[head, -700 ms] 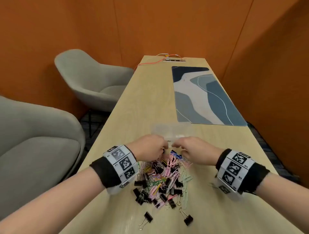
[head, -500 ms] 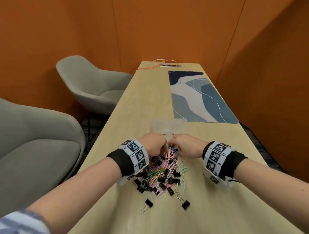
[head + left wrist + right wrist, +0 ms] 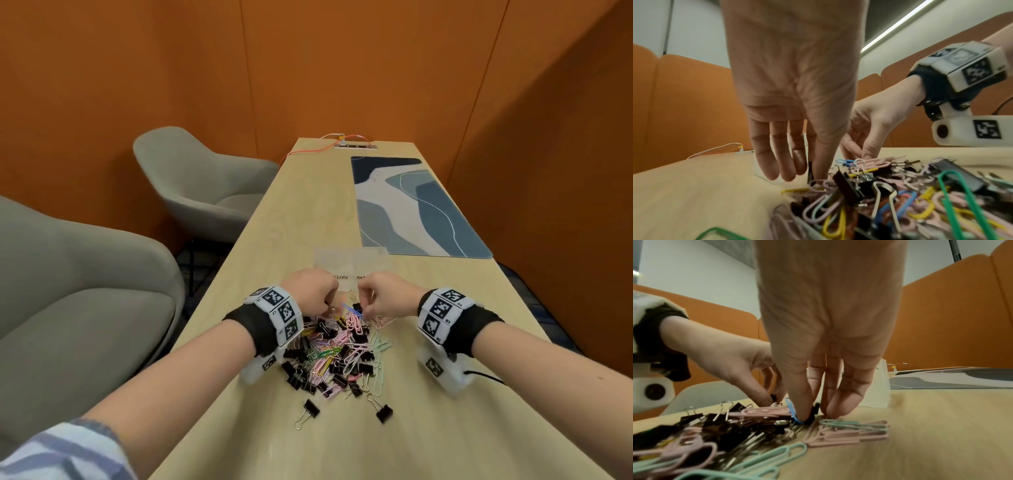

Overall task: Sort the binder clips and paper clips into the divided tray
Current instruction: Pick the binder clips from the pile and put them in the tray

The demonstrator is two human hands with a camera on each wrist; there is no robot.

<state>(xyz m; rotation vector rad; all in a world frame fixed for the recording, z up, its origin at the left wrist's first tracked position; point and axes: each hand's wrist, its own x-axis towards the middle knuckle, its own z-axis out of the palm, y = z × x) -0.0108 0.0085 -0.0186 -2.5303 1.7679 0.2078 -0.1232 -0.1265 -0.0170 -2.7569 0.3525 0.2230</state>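
A mixed heap of binder clips (image 3: pixel 310 409) and paper clips (image 3: pixel 354 323) covers the near tabletop (image 3: pixel 428 428), apparently almost all unsorted. At its far edge the left hand (image 3: pixel 313 291) pinches a black binder clip; the right hand (image 3: pixel 383 294) pinches a blue paper clip (image 3: pixel 791 410). Just beyond, the clear divided tray (image 3: pixel 352 265) looks empty.

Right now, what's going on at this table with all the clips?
A person is picking through a mixed pile of clips on the table. The left hand pinches a black binder clip at the pile's far edge, and the right hand pinches a blue paper clip. The clear tray just beyond looks unfilled so far.
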